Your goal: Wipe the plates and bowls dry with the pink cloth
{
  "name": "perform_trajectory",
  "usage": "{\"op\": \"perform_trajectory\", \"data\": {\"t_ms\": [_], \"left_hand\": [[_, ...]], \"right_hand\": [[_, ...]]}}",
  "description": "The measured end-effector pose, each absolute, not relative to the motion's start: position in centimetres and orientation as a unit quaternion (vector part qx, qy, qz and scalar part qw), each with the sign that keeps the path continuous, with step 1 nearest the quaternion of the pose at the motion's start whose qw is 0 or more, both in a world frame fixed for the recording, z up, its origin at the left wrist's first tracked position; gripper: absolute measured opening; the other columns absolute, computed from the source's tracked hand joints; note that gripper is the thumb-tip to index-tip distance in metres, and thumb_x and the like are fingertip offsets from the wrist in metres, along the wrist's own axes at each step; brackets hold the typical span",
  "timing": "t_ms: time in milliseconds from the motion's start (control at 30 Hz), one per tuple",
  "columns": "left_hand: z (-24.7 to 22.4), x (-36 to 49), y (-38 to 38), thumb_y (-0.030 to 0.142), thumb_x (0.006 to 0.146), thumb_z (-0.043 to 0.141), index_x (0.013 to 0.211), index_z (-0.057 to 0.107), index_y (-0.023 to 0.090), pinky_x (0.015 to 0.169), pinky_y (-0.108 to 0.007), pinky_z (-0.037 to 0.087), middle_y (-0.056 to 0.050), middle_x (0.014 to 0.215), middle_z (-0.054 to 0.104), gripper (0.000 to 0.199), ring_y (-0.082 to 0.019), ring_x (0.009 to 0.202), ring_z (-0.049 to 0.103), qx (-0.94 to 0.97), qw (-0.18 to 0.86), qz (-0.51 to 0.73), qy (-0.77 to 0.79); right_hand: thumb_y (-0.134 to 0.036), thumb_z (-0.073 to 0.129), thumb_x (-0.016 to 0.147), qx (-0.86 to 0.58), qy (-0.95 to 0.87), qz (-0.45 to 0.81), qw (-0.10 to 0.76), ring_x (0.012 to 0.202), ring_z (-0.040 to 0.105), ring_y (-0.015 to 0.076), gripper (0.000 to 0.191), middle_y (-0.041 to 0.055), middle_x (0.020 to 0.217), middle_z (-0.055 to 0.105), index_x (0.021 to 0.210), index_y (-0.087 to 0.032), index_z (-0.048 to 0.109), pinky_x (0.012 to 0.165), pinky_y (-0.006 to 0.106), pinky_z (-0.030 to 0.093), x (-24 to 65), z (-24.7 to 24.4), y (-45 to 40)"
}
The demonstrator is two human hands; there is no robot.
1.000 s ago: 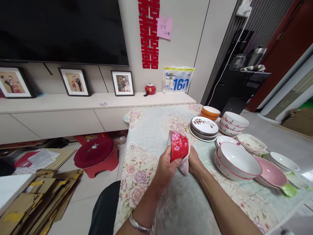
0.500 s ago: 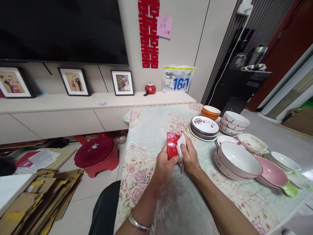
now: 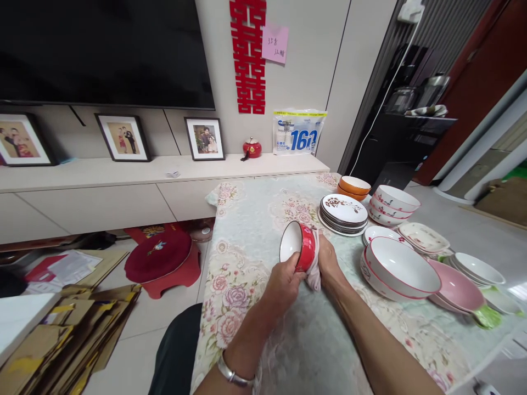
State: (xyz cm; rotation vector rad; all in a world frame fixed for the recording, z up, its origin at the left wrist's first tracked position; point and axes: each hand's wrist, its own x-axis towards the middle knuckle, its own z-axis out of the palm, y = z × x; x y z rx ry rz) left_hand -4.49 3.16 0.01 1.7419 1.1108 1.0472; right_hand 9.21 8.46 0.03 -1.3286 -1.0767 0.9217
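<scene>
A red bowl point(image 3: 307, 248) with a white inside is tilted on its side above the table, its mouth facing left. My left hand point(image 3: 285, 282) grips its near rim, thumb over the inner edge. Against the bowl's outer base lies a pale pink cloth point(image 3: 315, 271). My right hand point(image 3: 328, 259) is closed on the cloth and presses it to the bowl; its fingertips are hidden behind the cloth and bowl. To the right of the hands is a stack of white plates point(image 3: 345, 209) with a brown pattern.
On the table's right side stand orange bowls point(image 3: 354, 186), white bowls point(image 3: 393, 206), large red-rimmed bowls point(image 3: 401, 269), pink bowls point(image 3: 457, 288) and small dishes point(image 3: 426, 237). A flowered cloth point(image 3: 234, 247) covers the table. Left of it are a red stool point(image 3: 164, 263) and flattened cardboard point(image 3: 78, 329).
The red bowl has turned so that its white inside now shows. My left hand has shifted right along the rim, and my right hand has moved further round behind the cloth.
</scene>
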Motion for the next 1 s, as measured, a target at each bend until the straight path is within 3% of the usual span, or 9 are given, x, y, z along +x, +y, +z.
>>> {"op": "perform_trajectory", "data": {"t_ms": [100, 200, 333, 433, 600, 733, 833, 900, 1000], "left_hand": [[0.0, -4.4, 3.2, 0.018, 0.078, 0.057, 0.105, 0.063, 0.016, 0.070, -0.027, 0.043, 0.000, 0.079, 0.064, 0.028, -0.017, 0.071, 0.055, 0.648, 0.445, 0.446, 0.427], [0.1, -4.2, 3.4, 0.017, 0.076, 0.060, 0.121, 0.059, 0.016, 0.083, -0.029, 0.047, -0.002, 0.094, 0.069, 0.045, -0.020, 0.088, 0.061, 0.595, 0.505, 0.493, 0.385], [0.2, -4.1, 3.3, 0.015, 0.075, 0.059, 0.113, 0.063, 0.013, 0.086, -0.029, 0.047, -0.005, 0.100, 0.070, 0.038, -0.023, 0.098, 0.061, 0.555, 0.546, 0.516, 0.357], [0.5, -4.3, 3.1, 0.016, 0.076, 0.060, 0.106, 0.064, 0.013, 0.081, -0.028, 0.046, -0.002, 0.092, 0.068, 0.030, -0.020, 0.087, 0.059, 0.597, 0.526, 0.481, 0.369], [1.1, -4.7, 2.7, 0.022, 0.079, 0.058, 0.091, 0.061, 0.017, 0.064, -0.025, 0.038, 0.004, 0.070, 0.055, 0.014, -0.014, 0.066, 0.046, 0.697, 0.459, 0.385, 0.395], [1.3, -4.7, 2.7, 0.025, 0.080, 0.060, 0.083, 0.061, 0.018, 0.062, -0.024, 0.035, 0.006, 0.065, 0.049, 0.008, -0.013, 0.063, 0.043, 0.676, 0.468, 0.399, 0.406], [1.4, -4.6, 2.9, 0.026, 0.079, 0.062, 0.086, 0.065, 0.017, 0.064, -0.024, 0.036, 0.005, 0.066, 0.050, 0.012, -0.013, 0.065, 0.044, 0.644, 0.468, 0.429, 0.426], [1.6, -4.6, 3.0, 0.025, 0.077, 0.062, 0.089, 0.066, 0.016, 0.066, -0.024, 0.038, 0.004, 0.068, 0.053, 0.015, -0.014, 0.067, 0.046, 0.616, 0.483, 0.453, 0.427], [1.9, -4.6, 3.2, 0.025, 0.075, 0.064, 0.085, 0.065, 0.015, 0.067, -0.024, 0.040, 0.003, 0.072, 0.057, 0.014, -0.014, 0.069, 0.048, 0.558, 0.522, 0.498, 0.409]], "right_hand": [[-0.055, 0.031, 0.097, -0.532, -0.603, 0.226, 0.550, 0.093, 0.061, 0.0250, 0.055, 0.0123, 0.098, 0.070, 0.100, -0.014, 0.067, 0.089, 0.041, 0.048, 9.2, -0.1, 7.9], [-0.041, 0.029, 0.101, -0.491, -0.709, 0.078, 0.501, 0.124, 0.052, 0.0285, 0.049, 0.0185, 0.128, 0.061, 0.128, -0.013, 0.060, 0.106, 0.049, 0.039, 8.9, 0.2, 6.9], [-0.035, 0.041, 0.099, -0.413, -0.804, -0.027, 0.427, 0.136, 0.044, 0.0303, 0.041, 0.0167, 0.141, 0.055, 0.131, -0.017, 0.060, 0.113, 0.053, 0.031, 8.8, 0.9, 6.0], [-0.038, 0.039, 0.100, -0.405, -0.808, 0.028, 0.427, 0.135, 0.046, 0.0285, 0.043, 0.0139, 0.139, 0.058, 0.132, -0.019, 0.061, 0.114, 0.050, 0.032, 9.6, 1.4, 6.5], [-0.053, 0.033, 0.098, -0.463, -0.676, 0.274, 0.504, 0.126, 0.055, 0.0250, 0.054, 0.0085, 0.128, 0.068, 0.122, -0.020, 0.068, 0.111, 0.041, 0.039, 11.4, 1.4, 8.5], [-0.063, 0.047, 0.086, -0.555, -0.534, 0.376, 0.515, 0.101, 0.065, 0.0279, 0.054, 0.0078, 0.102, 0.076, 0.095, -0.018, 0.075, 0.088, 0.038, 0.052, 11.5, 1.2, 9.1], [-0.066, 0.049, 0.083, -0.601, -0.470, 0.411, 0.499, 0.081, 0.065, 0.0272, 0.055, 0.0077, 0.082, 0.075, 0.083, -0.016, 0.072, 0.071, 0.037, 0.053, 10.9, 1.1, 8.8], [-0.065, 0.041, 0.088, -0.572, -0.511, 0.380, 0.517, 0.091, 0.065, 0.0284, 0.058, 0.0098, 0.090, 0.074, 0.091, -0.015, 0.071, 0.079, 0.039, 0.053, 10.3, 1.0, 8.3], [-0.053, 0.035, 0.097, -0.488, -0.662, 0.237, 0.518, 0.126, 0.053, 0.0290, 0.055, 0.0138, 0.129, 0.064, 0.124, -0.016, 0.063, 0.108, 0.046, 0.039, 9.7, 1.0, 7.4]]}}
